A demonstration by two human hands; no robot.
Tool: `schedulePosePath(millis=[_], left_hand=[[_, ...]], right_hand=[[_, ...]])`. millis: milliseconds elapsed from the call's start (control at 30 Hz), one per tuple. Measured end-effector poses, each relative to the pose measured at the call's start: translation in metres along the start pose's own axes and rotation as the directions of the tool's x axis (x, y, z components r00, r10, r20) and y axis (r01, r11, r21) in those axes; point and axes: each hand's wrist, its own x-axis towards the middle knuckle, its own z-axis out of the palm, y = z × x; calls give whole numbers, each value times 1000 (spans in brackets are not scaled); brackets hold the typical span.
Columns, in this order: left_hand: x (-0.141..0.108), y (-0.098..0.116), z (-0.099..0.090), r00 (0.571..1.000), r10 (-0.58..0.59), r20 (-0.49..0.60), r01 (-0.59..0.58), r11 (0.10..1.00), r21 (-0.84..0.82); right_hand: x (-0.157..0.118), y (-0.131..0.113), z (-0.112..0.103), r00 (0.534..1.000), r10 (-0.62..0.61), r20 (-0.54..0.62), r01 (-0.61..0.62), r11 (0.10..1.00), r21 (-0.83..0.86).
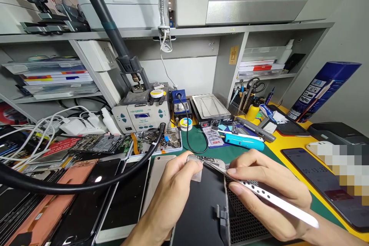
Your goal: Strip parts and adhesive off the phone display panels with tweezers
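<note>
My left hand (173, 188) grips the top end of a phone screen assembly (198, 203), its thumb pressed near the upper edge. The panel's dark back faces up, and a small flex cable (221, 213) sticks out along its right side. Below my left thumb hangs a small translucent tab (196, 177). In my right hand (268, 188) is a pair of white tweezers (284, 205) with black dots, pinched between thumb and fingers. Their tip reaches the small parts along the panel's top edge; exact contact is too small to tell. A black perforated pad (245, 219) lies under the right hand.
Several phones and panels, one with a white frame (115, 232), lie left. A black hose (86, 188) arches over them. Behind stand a rework station (141, 117), a parts tray (175, 144) and a teal-handled tool (245, 142). Rightward are a timer phone (317, 184) and a blue can (323, 92).
</note>
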Motion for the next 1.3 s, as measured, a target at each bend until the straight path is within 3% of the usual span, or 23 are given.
schedulePosePath(millis=[167,433,600,733,833,1033,1100,1200,1300], left_hand=[[-2,1,-2,994,109,5,-109,992,67],[-2,3,1,989,149,-10,-149,988,34],[-6,5,5,994,45,-95,-57,990,-129],[-7,9,9,996,-70,52,85,913,-398],[-7,11,11,984,-94,148,158,839,-520],[-9,8,12,959,-128,252,253,786,-564],[-10,7,12,964,-144,224,253,760,-599],[-9,9,13,974,-159,162,226,720,-656],[-7,12,14,961,-135,243,265,704,-659]], right_hand=[[-4,2,3,997,-71,-8,71,996,-56],[-4,3,6,991,-133,-27,130,987,-92],[-8,4,5,990,-143,-14,138,974,-177],[-6,2,3,992,-122,-31,112,969,-222],[-2,1,3,991,-121,-63,101,963,-249],[0,3,2,991,-110,-70,92,970,-224],[-1,2,1,991,-102,-90,80,973,-218],[-1,-1,1,981,-88,-173,57,982,-178],[3,-4,2,953,-87,-289,44,987,-152]])
